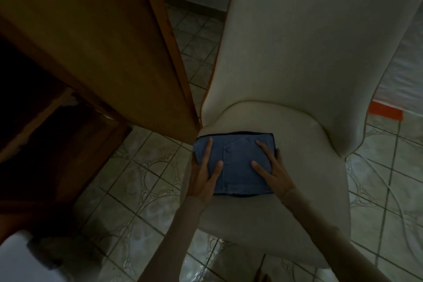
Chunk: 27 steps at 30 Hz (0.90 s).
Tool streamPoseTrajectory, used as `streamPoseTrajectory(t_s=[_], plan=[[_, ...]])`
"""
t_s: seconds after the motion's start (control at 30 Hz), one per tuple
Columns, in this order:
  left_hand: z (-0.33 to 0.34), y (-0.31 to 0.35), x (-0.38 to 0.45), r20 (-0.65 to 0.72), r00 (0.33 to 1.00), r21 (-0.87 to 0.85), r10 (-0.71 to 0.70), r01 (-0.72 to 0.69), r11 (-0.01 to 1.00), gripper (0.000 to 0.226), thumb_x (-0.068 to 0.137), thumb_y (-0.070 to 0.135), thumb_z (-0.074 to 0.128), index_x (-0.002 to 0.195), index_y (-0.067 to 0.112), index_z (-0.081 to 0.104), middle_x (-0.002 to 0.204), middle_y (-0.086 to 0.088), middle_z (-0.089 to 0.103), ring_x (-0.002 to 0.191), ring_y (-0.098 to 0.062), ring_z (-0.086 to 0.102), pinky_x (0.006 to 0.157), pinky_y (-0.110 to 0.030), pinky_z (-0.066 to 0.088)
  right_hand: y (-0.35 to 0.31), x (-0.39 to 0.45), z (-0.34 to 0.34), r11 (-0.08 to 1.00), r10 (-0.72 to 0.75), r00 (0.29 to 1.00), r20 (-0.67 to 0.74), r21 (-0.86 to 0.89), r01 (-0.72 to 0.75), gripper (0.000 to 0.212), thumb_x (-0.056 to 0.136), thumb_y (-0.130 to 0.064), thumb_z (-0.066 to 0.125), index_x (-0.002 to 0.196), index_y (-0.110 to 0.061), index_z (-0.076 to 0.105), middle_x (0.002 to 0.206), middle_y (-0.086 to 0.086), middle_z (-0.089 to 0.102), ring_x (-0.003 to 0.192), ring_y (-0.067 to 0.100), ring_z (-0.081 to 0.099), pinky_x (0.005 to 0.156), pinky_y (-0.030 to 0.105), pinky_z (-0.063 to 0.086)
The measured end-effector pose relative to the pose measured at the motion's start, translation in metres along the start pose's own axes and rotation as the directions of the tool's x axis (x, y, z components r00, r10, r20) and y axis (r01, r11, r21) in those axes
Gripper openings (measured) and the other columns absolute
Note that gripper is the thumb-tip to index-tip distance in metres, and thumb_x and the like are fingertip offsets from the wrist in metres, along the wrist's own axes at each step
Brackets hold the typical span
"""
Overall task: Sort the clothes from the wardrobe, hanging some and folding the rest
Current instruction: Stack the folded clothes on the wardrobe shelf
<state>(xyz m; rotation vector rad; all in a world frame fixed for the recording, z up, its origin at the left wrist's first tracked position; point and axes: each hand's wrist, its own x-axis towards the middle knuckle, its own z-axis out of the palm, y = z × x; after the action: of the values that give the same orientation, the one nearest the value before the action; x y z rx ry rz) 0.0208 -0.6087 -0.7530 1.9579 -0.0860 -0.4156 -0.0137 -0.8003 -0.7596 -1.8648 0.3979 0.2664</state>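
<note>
**A:** On the cream chair seat [297, 144], near its front-left edge: blue folded garment [238, 162], sitting on something dark, only a thin dark rim shows. Could be a second folded piece, can't tell.

**B:** Hands?

**A:** Left hand [203, 176] on the garment's left edge, right hand [272, 171] on the right edge. Fingers [263, 146] straight and spread, lying flat on top of the cloth, pressing, not curled round it. Whether thumbs tuck under the sides, can't tell.

**B:** Progress?

**A:** This piece looks fully folded, a neat rectangle, so it reads as placing or smoothing. One or two folded items done, judging from the stack. Wooden wardrobe [91, 41] stands open just beside the chair; interior too dark to see. No hangers or hung clothes in view, so the hanging part and the remaining count are unknown.
</note>
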Motion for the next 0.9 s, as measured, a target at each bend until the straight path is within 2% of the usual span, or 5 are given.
streamPoseTrajectory(t_s=[0.3, 0.5, 0.63, 0.77, 0.9], plan=[[-0.010, -0.003, 0.011, 0.097, 0.993, -0.061, -0.073, 0.079, 0.995, 0.085, 0.056, 0.094, 0.036, 0.129, 0.064, 0.003, 0.146, 0.023, 0.007, 0.132, 0.006, 0.010, 0.108, -0.017, 0.016, 0.004, 0.013, -0.003, 1.000, -0.006, 0.999, 0.051, 0.021, 0.005, 0.062, 0.068, -0.074, 0.059, 0.123, -0.064, 0.033, 0.143, 0.002, 0.035, 0.127, 0.024, 0.042, 0.106, 0.044, 0.039], [-0.013, 0.010, 0.019, 0.101, 0.988, -0.116, -0.120, 0.132, 0.984, 0.070, 0.091, 0.035, 0.053, 0.143, 0.041, 0.007, 0.146, 0.012, 0.017, 0.130, 0.002, 0.011, 0.102, -0.004, 0.007, -0.008, 0.022, -0.007, 0.992, 0.010, 0.999, 0.045, 0.123, -0.015, 0.048, 0.085, -0.026, 0.062, 0.126, -0.038, 0.040, 0.128, -0.003, 0.043, 0.118, 0.020, 0.046, 0.097, 0.032, 0.043], [-0.014, 0.010, 0.014, 0.081, 0.985, -0.293, -0.151, 0.169, 0.941, 0.067, 0.086, 0.034, 0.057, 0.139, 0.047, 0.018, 0.146, 0.010, 0.027, 0.130, -0.004, 0.032, 0.098, -0.012, 0.036, -0.015, 0.014, -0.002, 0.989, 0.018, 1.000, 0.017, 0.145, -0.020, 0.049, 0.086, -0.021, 0.062, 0.129, -0.032, 0.042, 0.130, -0.001, 0.041, 0.117, 0.020, 0.045, 0.099, 0.036, 0.044], [-0.037, 0.015, -0.004, 0.052, 0.988, -0.312, -0.148, 0.157, 0.937, 0.065, 0.093, 0.021, 0.054, 0.144, 0.038, 0.018, 0.135, 0.015, 0.031, 0.121, -0.001, 0.035, 0.076, 0.005, 0.037, -0.031, 0.000, 0.017, 0.987, 0.005, 0.999, 0.034, 0.158, -0.010, 0.051, 0.087, -0.020, 0.061, 0.132, -0.029, 0.041, 0.127, -0.004, 0.041, 0.115, 0.016, 0.044, 0.099, 0.034, 0.042], [-0.087, 0.025, -0.026, -0.015, 0.987, -0.330, -0.160, 0.146, 0.933, 0.060, 0.093, 0.020, 0.053, 0.137, 0.043, 0.020, 0.134, 0.016, 0.030, 0.122, -0.002, 0.034, 0.081, 0.001, 0.038, -0.071, -0.010, 0.051, 0.986, -0.036, 0.995, 0.095, 0.166, 0.020, 0.050, 0.087, -0.017, 0.062, 0.132, -0.028, 0.042, 0.127, -0.004, 0.042, 0.113, 0.014, 0.045, 0.095, 0.027, 0.041]])
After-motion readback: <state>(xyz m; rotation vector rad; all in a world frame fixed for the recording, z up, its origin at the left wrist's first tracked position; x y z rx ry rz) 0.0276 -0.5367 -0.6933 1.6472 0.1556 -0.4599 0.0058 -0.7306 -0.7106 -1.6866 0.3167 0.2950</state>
